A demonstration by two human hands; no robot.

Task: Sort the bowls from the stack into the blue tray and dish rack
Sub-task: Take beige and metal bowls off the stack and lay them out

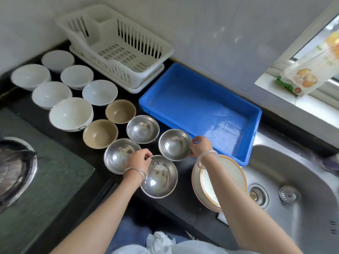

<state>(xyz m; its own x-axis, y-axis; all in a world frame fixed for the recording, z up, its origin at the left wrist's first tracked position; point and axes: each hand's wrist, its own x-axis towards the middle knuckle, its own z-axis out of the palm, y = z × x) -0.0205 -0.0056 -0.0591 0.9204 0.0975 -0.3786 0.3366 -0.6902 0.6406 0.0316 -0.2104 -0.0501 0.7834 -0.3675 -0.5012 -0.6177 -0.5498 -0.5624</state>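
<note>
At the counter's (pixel 183 195) left end sits the gas burner (pixel 14 162); beside it, along the back-left, six white bowls (pixel 70 114) stand singly, rims up; then two tan bowls (pixel 100 133) toward the middle; then four steel bowls near the front edge. My left hand (pixel 140 159) pinches the far rim of the nearest steel bowl (pixel 159 177), fingers curled over the lip; my right hand (pixel 200 145) grips the right rim of the steel bowl beside the tray (pixel 174 144), thumb and fingers closed on its edge; both bowls look to rest on the counter, though I cannot tell for certain.

As I judge it, sorting has not begun; every bowl I see is spread on the counter, and neither the white dish rack (pixel 139 33) at the back edge nor the blue tray (pixel 198 103) to its right holds one; all twelve remain.

An orange-rimmed dish (pixel 233 173) sits at the front-right corner, under my right forearm, overhanging the sink (pixel 293 171); I would mind it on the swing; the tray's near wall must be cleared, and the white bowls crowd the reach toward the rack.
</note>
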